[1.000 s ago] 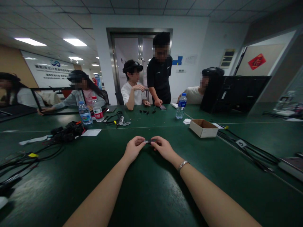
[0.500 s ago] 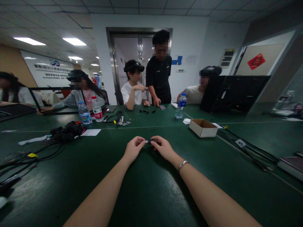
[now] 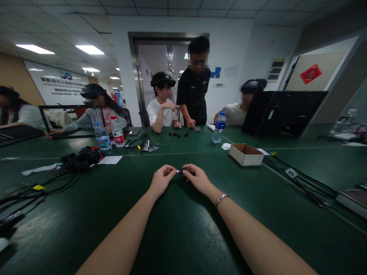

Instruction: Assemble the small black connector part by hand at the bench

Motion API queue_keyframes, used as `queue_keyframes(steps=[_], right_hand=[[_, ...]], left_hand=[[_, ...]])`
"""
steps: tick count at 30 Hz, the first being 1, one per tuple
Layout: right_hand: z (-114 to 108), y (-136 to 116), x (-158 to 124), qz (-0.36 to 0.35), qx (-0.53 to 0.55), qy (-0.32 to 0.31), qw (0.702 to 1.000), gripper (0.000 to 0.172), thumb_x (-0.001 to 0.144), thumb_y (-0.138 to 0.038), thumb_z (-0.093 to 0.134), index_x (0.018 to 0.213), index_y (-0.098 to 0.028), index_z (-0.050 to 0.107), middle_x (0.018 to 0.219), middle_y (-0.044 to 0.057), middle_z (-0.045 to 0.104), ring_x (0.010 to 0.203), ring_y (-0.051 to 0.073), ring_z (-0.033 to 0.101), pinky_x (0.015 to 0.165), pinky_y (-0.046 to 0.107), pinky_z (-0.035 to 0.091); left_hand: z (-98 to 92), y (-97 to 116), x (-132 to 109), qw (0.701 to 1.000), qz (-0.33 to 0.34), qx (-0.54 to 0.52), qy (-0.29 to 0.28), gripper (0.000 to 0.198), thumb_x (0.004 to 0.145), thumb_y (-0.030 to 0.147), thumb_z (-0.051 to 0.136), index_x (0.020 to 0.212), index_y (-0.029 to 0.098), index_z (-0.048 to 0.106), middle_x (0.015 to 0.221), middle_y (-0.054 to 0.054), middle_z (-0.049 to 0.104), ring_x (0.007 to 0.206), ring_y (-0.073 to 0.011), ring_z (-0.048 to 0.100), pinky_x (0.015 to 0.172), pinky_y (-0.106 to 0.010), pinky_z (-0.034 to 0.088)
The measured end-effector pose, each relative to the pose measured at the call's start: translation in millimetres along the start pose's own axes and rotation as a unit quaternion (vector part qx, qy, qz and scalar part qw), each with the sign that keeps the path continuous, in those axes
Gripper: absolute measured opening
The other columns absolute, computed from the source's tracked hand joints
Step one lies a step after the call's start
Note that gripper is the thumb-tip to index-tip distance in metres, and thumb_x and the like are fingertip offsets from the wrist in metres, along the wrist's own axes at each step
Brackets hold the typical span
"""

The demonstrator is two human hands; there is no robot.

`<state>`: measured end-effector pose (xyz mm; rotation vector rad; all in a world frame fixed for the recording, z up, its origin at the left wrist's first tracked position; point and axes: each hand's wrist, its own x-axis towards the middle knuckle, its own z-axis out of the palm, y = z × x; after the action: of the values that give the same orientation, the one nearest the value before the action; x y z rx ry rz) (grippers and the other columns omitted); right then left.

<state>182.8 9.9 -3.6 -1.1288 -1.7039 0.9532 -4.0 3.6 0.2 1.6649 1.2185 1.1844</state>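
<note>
Both hands meet out over the middle of the green worktop (image 3: 183, 229), and between them sits a small dark piece (image 3: 180, 171) with a silvery end. The left hand (image 3: 161, 180) has thumb and fingertips pinched on the silvery side; the right hand (image 3: 199, 178), bracelet (image 3: 221, 199) at the wrist, grips the dark side the same way. Too small to say what it is!

Over to the right, about halfway to the far edge, stands an open-topped box (image 3: 254, 160), pale outside, brown inside; its near walls hide the floor, so the contents can't be told. Behind it, nearer the far edge, a blue-capped bottle (image 3: 218, 131) stands upright, clear plastic, its fill level unreadable.

Across to the left, two more uprights side by side: a blue-labelled bottle (image 3: 103, 139) and a red-capped bottle (image 3: 117, 134), both with caps on. Just in front, a sheet of paper (image 3: 110, 160) lies beside a black heap (image 3: 78, 160) toward the left edge.
</note>
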Motion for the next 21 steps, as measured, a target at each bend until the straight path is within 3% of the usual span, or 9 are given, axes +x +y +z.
queue_keyframes(steps=[12,21], right_hand=[[0.5,5.4,2.2,-0.008,0.007,0.001,1.000,0.022,0.084,-0.027,0.057,0.104,-0.017,0.059,0.076,0.000,0.062,0.059,0.010,0.057,0.057,0.022,0.048],[0.2,6.5,2.1,-0.010,0.008,-0.003,1.000,0.025,0.084,-0.029,0.058,0.105,-0.017,0.059,0.078,0.001,0.063,0.062,0.011,0.058,0.058,0.023,0.048]], left_hand=[[0.1,4.6,-1.4,0.999,0.003,-0.031,0.019,0.027,0.070,0.027,0.068,0.094,0.017,0.062,0.089,-0.005,0.065,0.084,-0.0175,0.063,0.080,-0.033,0.050],[-0.7,2.8,-1.0,0.999,0.011,-0.045,-0.007,0.023,0.072,0.030,0.067,0.091,0.017,0.063,0.095,-0.006,0.067,0.085,-0.0186,0.064,0.079,-0.033,0.051]])
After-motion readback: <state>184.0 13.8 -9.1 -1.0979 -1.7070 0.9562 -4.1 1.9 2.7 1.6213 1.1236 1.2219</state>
